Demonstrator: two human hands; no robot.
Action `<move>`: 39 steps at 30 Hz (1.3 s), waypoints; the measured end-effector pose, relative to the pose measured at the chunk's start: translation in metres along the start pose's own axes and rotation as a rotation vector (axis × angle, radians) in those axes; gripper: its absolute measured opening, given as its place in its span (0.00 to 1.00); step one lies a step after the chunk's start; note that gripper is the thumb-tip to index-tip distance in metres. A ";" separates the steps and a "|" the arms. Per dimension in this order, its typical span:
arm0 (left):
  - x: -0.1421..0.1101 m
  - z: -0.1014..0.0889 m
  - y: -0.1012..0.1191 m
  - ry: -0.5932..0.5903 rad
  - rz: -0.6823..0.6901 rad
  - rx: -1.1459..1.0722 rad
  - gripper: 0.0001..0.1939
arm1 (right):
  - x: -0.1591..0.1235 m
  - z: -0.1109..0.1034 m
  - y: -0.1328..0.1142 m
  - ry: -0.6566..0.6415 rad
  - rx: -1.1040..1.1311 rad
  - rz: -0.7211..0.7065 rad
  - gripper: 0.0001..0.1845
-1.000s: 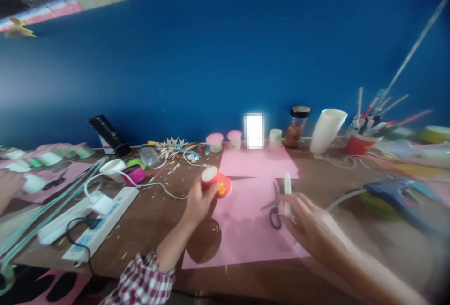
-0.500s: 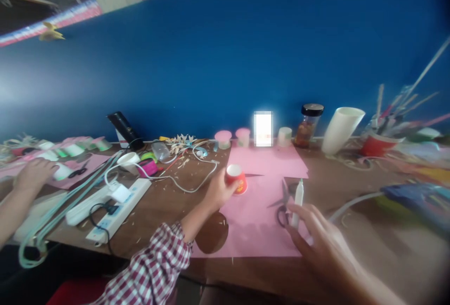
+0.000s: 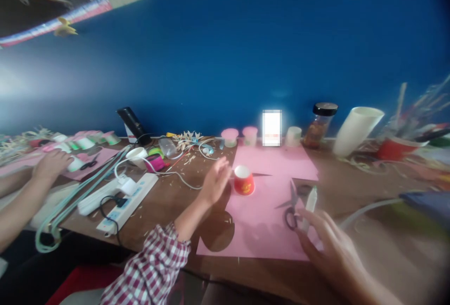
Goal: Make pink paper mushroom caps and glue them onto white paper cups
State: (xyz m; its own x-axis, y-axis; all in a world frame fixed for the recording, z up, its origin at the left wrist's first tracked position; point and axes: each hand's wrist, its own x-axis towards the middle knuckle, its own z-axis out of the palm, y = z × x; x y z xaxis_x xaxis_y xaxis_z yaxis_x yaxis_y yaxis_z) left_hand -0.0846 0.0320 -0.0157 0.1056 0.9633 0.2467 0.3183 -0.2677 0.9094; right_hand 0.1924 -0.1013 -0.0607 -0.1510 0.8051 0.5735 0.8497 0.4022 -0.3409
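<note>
A red paper cup [image 3: 243, 181] with a white top and yellow print stands, wider end down, on a pink sheet of paper [image 3: 260, 230]. Just left of the cup is my left hand [image 3: 215, 182], fingers stretched and holding nothing. My right hand [image 3: 328, 244] grips a slim whitish tube with a green tip [image 3: 311, 199], tip upward, above the sheet's right edge. Scissors [image 3: 292, 204] with dark handles lie on the paper beside my right fingers, blades partly apart. A rounded piece is cut out of the sheet's left side, where brown table [image 3: 214, 232] shows through.
Along the blue wall stand pink-topped cups [image 3: 230, 137], a bright pixelated patch, a black-lidded jar [image 3: 318, 126], a white cylinder [image 3: 356, 131] and a red tool pot [image 3: 397, 148]. Power strips [image 3: 128, 204] and cables lie left. Another person's hand [image 3: 52, 163] is at far left.
My left hand has let go of the red cup and drawn back to its left, fingers opening. My right hand still holds the tube. The whole view has shifted slightly.
</note>
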 end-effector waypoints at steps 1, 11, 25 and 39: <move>0.003 -0.008 0.002 0.055 0.003 -0.028 0.28 | -0.002 0.002 0.001 0.007 -0.005 0.007 0.17; -0.008 -0.014 -0.001 0.133 0.058 -0.089 0.19 | -0.004 0.011 0.003 -0.001 -0.061 0.001 0.17; 0.000 -0.004 -0.002 -0.254 0.066 0.062 0.37 | -0.004 0.011 -0.003 0.025 -0.016 0.069 0.16; -0.008 0.002 -0.005 -0.217 0.095 0.061 0.34 | -0.001 0.007 -0.005 0.041 -0.021 0.001 0.15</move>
State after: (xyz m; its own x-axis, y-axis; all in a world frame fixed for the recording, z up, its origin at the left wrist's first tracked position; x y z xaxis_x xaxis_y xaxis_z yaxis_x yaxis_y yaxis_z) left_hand -0.0852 0.0255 -0.0231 0.3358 0.9091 0.2464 0.3530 -0.3640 0.8619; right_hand 0.1845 -0.1006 -0.0649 -0.1301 0.7869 0.6032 0.8604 0.3919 -0.3258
